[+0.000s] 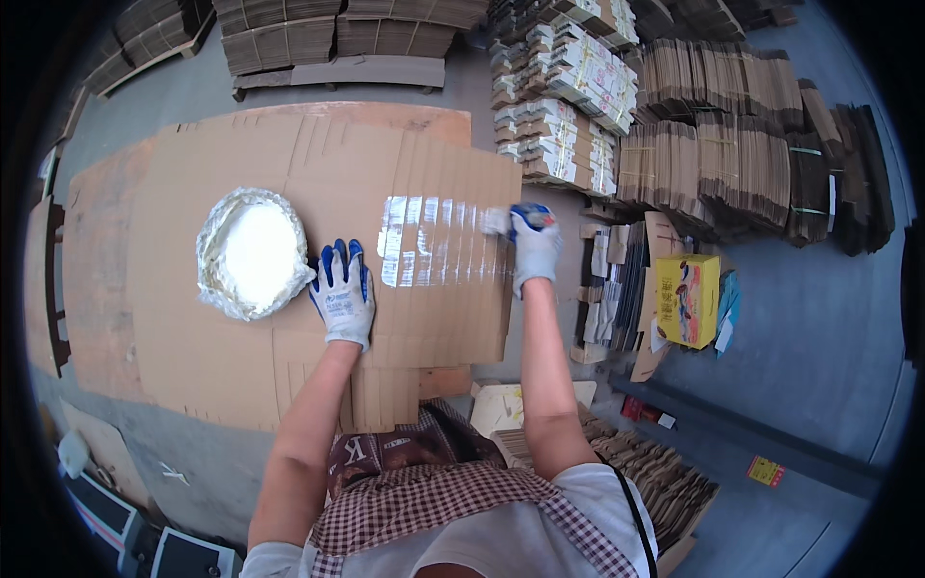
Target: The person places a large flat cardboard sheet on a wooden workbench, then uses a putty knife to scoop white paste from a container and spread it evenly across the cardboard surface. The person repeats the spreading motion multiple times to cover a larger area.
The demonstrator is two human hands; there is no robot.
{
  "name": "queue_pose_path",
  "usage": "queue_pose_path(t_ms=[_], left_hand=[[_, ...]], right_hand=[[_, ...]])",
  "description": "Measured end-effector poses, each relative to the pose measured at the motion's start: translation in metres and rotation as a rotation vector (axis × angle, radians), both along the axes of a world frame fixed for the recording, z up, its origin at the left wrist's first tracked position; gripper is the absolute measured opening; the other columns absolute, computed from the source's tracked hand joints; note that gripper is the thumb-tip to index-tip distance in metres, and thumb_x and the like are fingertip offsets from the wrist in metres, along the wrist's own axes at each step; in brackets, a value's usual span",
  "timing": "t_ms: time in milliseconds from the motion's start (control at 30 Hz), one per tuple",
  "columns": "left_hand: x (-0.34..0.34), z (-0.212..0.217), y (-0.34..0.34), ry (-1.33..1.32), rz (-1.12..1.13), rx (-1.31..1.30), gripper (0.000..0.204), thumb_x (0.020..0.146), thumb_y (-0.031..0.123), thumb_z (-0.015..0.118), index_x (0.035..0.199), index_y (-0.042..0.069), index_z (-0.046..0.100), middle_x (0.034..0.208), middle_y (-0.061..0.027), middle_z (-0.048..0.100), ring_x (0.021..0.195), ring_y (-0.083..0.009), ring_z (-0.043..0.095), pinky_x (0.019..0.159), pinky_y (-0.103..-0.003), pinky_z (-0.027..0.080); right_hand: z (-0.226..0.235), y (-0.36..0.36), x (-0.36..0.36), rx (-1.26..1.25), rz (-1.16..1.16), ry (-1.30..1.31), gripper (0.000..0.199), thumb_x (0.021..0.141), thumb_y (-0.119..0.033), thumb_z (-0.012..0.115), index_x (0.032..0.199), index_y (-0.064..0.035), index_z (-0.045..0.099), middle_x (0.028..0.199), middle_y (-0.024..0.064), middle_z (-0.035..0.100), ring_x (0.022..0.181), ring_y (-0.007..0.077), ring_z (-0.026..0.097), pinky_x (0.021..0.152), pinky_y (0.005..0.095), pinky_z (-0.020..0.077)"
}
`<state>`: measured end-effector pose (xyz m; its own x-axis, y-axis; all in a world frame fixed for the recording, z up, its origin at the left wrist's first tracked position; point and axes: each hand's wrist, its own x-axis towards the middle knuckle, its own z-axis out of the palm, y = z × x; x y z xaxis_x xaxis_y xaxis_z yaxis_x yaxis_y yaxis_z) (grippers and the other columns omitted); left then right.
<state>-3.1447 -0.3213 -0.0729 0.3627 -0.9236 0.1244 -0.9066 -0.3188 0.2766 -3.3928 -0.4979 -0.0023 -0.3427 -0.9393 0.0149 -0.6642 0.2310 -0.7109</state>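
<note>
My left hand (344,296), in a white and blue work glove, lies open and flat on overlapped brown cardboard sheets (207,352). Just left of it is a round basin (205,252) lined with crinkled clear plastic and holding white paste (258,252). My right hand (536,246), gloved the same way, is closed at the right edge of the sheets. A brush (495,223) with a pale, blurred head sticks out to its left; most of its handle is hidden by the glove. Wet white streaks (424,241) run over the stepped sheet edges between my hands.
Strapped stacks of flat cardboard (742,159) and printed white cartons (588,82) stand at the far right. More bundles sit on a pallet (337,74) at the back. A yellow box (687,301) is to the right, and folded cardboard (655,472) lies by my right side.
</note>
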Motion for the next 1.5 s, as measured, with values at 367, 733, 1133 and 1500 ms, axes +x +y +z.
queue_pose_path(t_ms=[367, 733, 1133, 1500], left_hand=[[0.004, -0.004, -0.002, 0.059, 0.017, 0.012, 0.050, 0.099, 0.032, 0.053, 0.148, 0.021, 0.049, 0.154, -0.0084, 0.045, 0.140, -0.0332, 0.041, 0.114, -0.054, 0.028], [0.013, -0.009, 0.005, 0.263, 0.002, -0.196, 0.046, 0.096, 0.026, 0.058, 0.141, 0.020, 0.057, 0.148, -0.0055, 0.051, 0.138, -0.0295, 0.044, 0.116, -0.048, 0.031], [0.017, -0.012, 0.004, 0.297, -0.022, -0.277, 0.042, 0.094, 0.024, 0.059, 0.135, 0.017, 0.062, 0.143, -0.0079, 0.056, 0.135, -0.0313, 0.047, 0.114, -0.048, 0.034], [0.015, -0.013, 0.003, 0.290, -0.033, -0.268, 0.043, 0.096, 0.025, 0.057, 0.137, 0.017, 0.061, 0.144, -0.0077, 0.056, 0.136, -0.0311, 0.046, 0.114, -0.048, 0.033]], right_hand=[[0.022, 0.044, 0.022, 0.040, 0.109, 0.004, 0.039, 0.079, -0.019, 0.081, 0.110, -0.0009, 0.065, 0.101, 0.0128, 0.073, 0.090, 0.0259, 0.070, 0.085, 0.0375, 0.0546], [0.023, 0.148, 0.103, 0.173, 0.526, -0.092, 0.040, 0.080, -0.022, 0.080, 0.112, -0.0042, 0.063, 0.106, 0.0137, 0.068, 0.096, 0.0298, 0.068, 0.086, 0.0387, 0.0536], [0.030, 0.180, 0.117, 0.092, 0.564, -0.106, 0.035, 0.084, -0.023, 0.078, 0.112, -0.0086, 0.063, 0.108, 0.0131, 0.067, 0.097, 0.0352, 0.067, 0.082, 0.0411, 0.0538], [0.008, 0.195, 0.088, -0.001, 0.572, -0.023, 0.038, 0.082, -0.024, 0.077, 0.113, -0.0091, 0.060, 0.111, 0.0150, 0.063, 0.095, 0.0370, 0.067, 0.083, 0.0426, 0.0542]])
